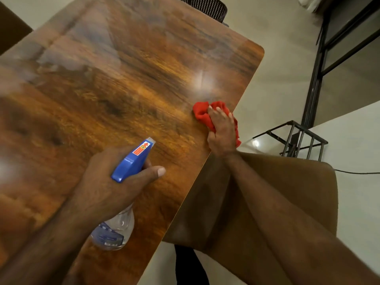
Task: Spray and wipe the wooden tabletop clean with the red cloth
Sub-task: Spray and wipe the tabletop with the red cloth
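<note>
The glossy wooden tabletop (115, 83) fills the left and middle of the view. My left hand (111, 182) grips a clear spray bottle (115, 229) by its neck, and the bottle's blue trigger head (133, 159) points toward the table's middle. My right hand (223, 132) holds the bunched red cloth (202, 114) and presses it on the tabletop close to the right edge. Part of the cloth hangs over that edge beneath my hand.
A brown padded chair seat (287, 182) sits under my right forearm beside the table edge. A black metal stool frame (296, 140) and a dark metal rack (320, 64) stand on the pale floor to the right. A mesh chair back (205, 7) stands at the far end.
</note>
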`<state>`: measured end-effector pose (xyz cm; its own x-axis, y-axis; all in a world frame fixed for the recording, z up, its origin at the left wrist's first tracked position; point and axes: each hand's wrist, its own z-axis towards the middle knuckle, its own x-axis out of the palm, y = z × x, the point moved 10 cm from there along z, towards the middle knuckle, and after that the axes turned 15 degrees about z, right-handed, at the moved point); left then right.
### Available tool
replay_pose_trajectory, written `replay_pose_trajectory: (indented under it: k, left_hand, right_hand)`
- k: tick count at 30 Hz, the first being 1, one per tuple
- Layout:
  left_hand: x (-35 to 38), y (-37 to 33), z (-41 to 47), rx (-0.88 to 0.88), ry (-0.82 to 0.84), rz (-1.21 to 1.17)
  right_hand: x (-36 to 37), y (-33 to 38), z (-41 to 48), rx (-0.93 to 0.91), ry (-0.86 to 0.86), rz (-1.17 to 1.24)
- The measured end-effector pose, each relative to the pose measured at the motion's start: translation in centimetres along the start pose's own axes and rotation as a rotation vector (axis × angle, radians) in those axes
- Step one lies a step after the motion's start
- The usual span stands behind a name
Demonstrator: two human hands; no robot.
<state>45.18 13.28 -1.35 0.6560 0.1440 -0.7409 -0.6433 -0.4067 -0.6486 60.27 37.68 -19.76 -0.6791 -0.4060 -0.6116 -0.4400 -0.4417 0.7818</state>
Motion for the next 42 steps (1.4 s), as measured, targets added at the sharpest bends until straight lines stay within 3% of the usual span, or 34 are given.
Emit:
replay_pose_trajectory:
  k: [14,21,29,34,42]
  left_hand:
    - [-2.8,6.2,-23.3,-0.083,-0.137,-0.124]
    - [-5.2,9.5,-35.4,-0.195,-0.246,-0.082]
    - [-5.8,14.2,-45.7,-0.405,-0.345,-0.108]
    - [-5.5,16.6,-51.1,-0.554,-0.393,-0.139]
    - [-6.0,19.7,-60.1,-0.761,-0.505,-0.119]
  right_hand:
    - [10.7,12.0,-23.2,-0.070,0.005,0.049]
    - [16.0,18.3,-35.1,-0.106,0.110,0.052]
    - [20.8,25.1,-46.0,-0.235,0.348,0.052]
    - [25.0,29.5,-53.9,-0.438,0.586,0.058]
    - [30.8,33.1,-54.7,-0.695,0.827,0.042]
